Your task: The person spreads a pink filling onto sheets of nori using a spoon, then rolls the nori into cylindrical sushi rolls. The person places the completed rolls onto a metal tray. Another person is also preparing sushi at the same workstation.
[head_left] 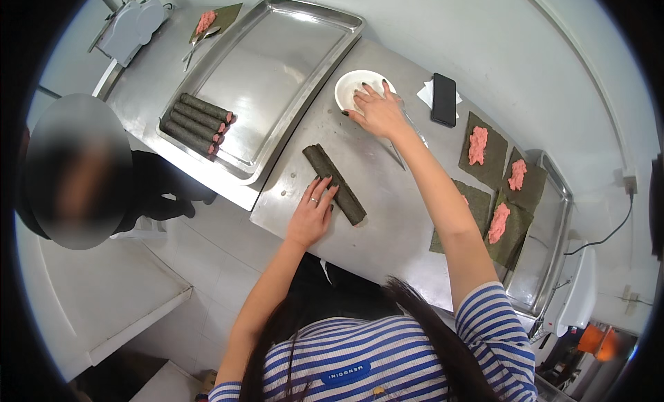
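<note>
A dark green seaweed roll (336, 186) lies slantwise on the steel table in front of me. My left hand (312, 215) rests on its near side, fingers stretched over the seaweed without wrapping round it. Farther off to the right, my right hand (377, 111) reaches over a white bowl (341, 90). Its spread fingers dip inside the rim, and what the bowl contains is hard to make out. Several seaweed sheets (484, 153) lie to the right, with pink minced filling (478, 145) on them; my right forearm partly covers one.
A large steel tray (277, 28) at the left holds several finished rolls (197, 122). Beyond it lie a spoon (200, 43) and another filled sheet. A black phone (444, 99) and a thin utensil (399, 157) are near the bowl. Another person (149, 194) stands at the left; a second tray (536, 263) is at the right.
</note>
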A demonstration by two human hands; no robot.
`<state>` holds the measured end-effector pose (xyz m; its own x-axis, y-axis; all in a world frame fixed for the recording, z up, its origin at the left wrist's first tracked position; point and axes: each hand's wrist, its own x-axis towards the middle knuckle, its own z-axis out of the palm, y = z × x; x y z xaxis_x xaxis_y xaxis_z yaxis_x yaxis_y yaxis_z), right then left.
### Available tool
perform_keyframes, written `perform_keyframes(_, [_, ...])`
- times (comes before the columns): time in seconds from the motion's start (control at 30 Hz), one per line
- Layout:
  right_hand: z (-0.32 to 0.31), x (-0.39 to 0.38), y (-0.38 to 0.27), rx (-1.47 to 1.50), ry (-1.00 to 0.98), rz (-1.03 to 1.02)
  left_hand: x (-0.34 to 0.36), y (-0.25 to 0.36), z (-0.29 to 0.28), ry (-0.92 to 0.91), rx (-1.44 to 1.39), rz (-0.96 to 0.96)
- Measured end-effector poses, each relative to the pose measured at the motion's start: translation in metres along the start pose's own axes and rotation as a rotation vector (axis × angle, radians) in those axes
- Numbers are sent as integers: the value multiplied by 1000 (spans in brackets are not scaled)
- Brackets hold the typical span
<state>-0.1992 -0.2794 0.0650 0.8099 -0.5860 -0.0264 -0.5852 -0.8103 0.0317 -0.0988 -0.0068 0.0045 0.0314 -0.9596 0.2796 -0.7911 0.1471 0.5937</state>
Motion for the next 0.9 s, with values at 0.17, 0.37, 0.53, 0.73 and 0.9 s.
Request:
perform_keyframes(0.17, [-8,-4,-7,51,-1,-102,-3,2,-2,2,2,-33])
perform_keyframes(0.37, [22,-142,-52,166,-32,-482,-5,0,2,15,-35,-22])
perform_keyframes(0.53, [16,-220,-49,321,-285,-467,-4,0,1,-1,-20,-26])
perform_keyframes(0.73, [2,-135,-7,222,118,-288,-2,1,-1,-4,-13,-19])
perform_keyframes(0.9, [14,-16,20,38,211,-95,-3,-1,-1,0,2,-15])
